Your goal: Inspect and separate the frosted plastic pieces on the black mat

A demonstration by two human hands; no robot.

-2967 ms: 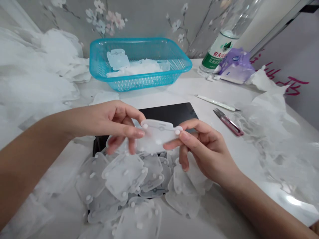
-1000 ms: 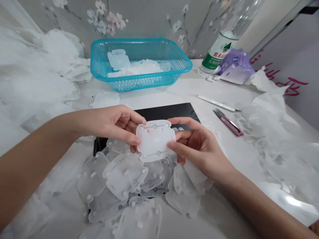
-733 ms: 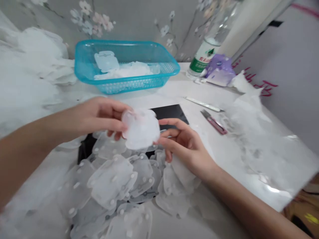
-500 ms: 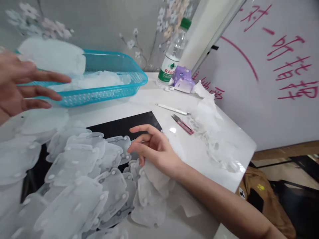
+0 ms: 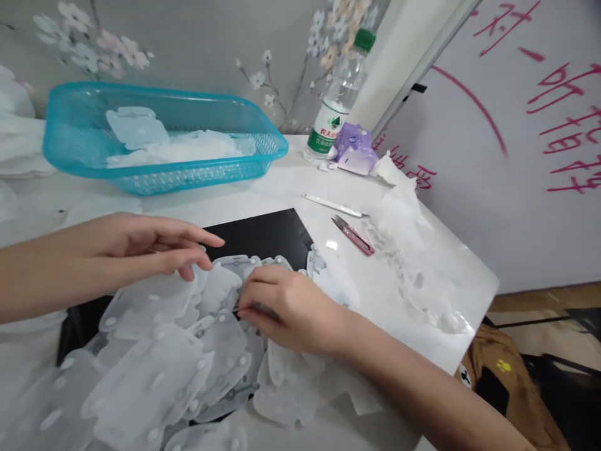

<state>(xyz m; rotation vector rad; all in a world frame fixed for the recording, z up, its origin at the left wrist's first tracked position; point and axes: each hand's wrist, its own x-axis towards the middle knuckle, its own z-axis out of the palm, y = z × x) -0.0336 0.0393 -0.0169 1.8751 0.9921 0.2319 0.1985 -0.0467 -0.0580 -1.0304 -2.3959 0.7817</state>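
Note:
Thin translucent white pieces (image 5: pixel 145 382) with rounded corners and small raised dots lie heaped and overlapping on a black board (image 5: pixel 263 235). My left hand (image 5: pixel 159 247) hovers over the heap's upper part, fingers stretched out and apart, holding nothing. To its right, my right hand (image 5: pixel 291 307) is closed, thumb and fingertips pinched on the edge of a translucent piece; the hand covers most of that piece. A blue plastic basket (image 5: pixel 197 175) behind the hands contains a translucent piece (image 5: pixel 138 127) and a pile of similar white ones (image 5: pixel 183 149).
Right of the board lie pink-handled thread snips (image 5: pixel 353 235), a white slim tool (image 5: pixel 334 205) and crumpled clear scraps (image 5: pixel 417 269). A green-capped water bottle (image 5: pixel 335 106) and a purple tissue pack (image 5: pixel 354 147) stand at the back. A whiteboard (image 5: pixel 493 219) leans on the right.
My left hand came from beside the basket down to the heap; the translucent piece near it is now inside the basket. My right hand closed its fingers at the heap.

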